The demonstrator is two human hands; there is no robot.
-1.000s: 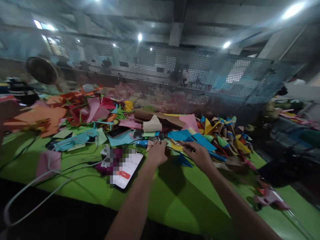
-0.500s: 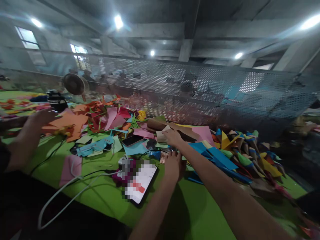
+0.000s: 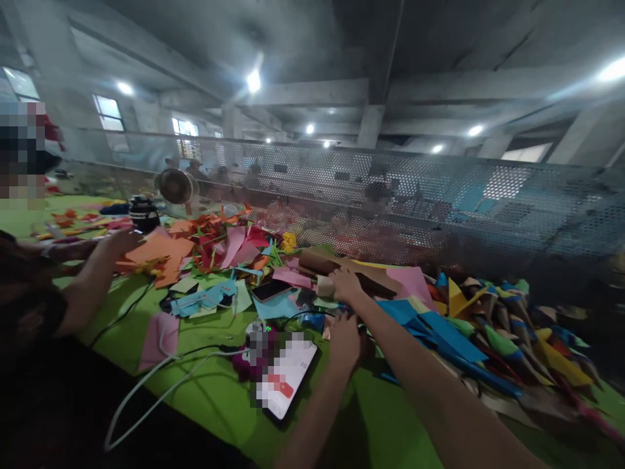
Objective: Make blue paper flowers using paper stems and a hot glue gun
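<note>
With the left hand at the clock's centre, the white-screened smartphone lies at 8 o'clock. The digits "30" can be read on it; a red button shows lower down, and the rest is masked by blocks. Just beyond, towards 9, the purple plastic power block carries a tiny green glowing display, too small to read. Just past 9, a sky-blue flat piece bears small red marks, also unreadable.

At 11, the small tan paper piece looks plain and matte, slightly curved, lying against the long brown paper roll, which slants across 12 and ends towards 1. The right hand, at 12, has its fingers bent at the tan piece's right edge; whether they pinch it cannot be told. The left hand's fingers curl downward beside a pale pinkish scrap; their undersides are hidden, so what they hold, if anything, cannot be told.

Bright blue paper sheets spread at 3 o'clock. At 10 lies a dark-screened phone; farther out, between 9 and 10, is another person's hand.
</note>
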